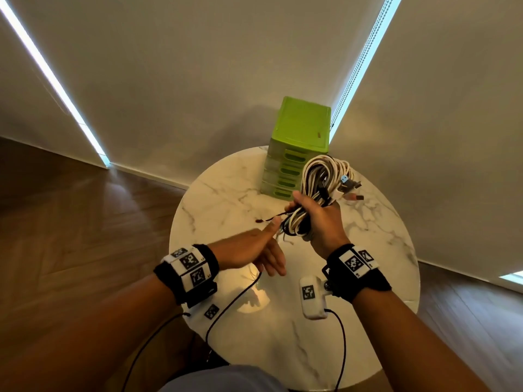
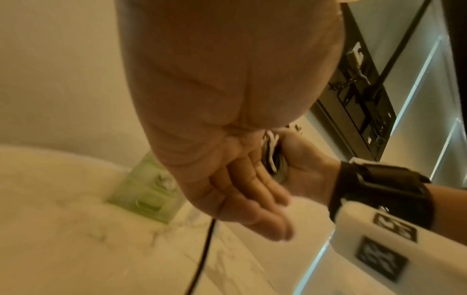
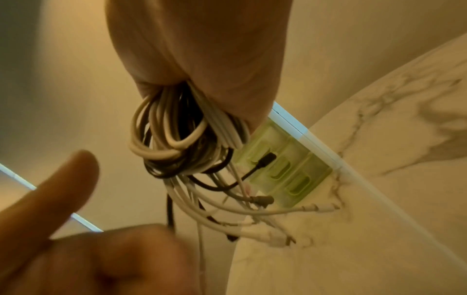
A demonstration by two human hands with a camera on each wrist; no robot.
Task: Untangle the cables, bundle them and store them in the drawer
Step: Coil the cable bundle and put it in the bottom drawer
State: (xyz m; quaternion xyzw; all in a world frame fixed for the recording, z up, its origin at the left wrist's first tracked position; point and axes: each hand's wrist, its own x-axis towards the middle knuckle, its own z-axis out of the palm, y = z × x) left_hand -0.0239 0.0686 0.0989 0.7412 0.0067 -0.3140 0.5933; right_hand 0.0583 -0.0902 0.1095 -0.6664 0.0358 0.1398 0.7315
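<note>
My right hand (image 1: 317, 219) grips a coiled bundle of white and black cables (image 1: 325, 179) above the round marble table (image 1: 220, 193). Several plug ends stick out to the right, and loose ends hang below the fist (image 3: 202, 49) in the right wrist view, under the cable loops (image 3: 171, 137). A thin dark strand with a reddish tip (image 1: 264, 220) pokes out to the left. My left hand (image 1: 254, 251) is just left of the bundle with straight fingers, holding nothing; one fingertip lies next to that strand. The green drawer unit (image 1: 300, 128) stands at the table's far edge, all drawers closed.
Pale wall panels rise right behind the drawer unit (image 3: 285, 165). Dark wooden floor surrounds the table. Black camera leads (image 1: 226, 309) cross the near part of the tabletop, and the white wrist camera block (image 1: 311, 298) hangs under my right wrist.
</note>
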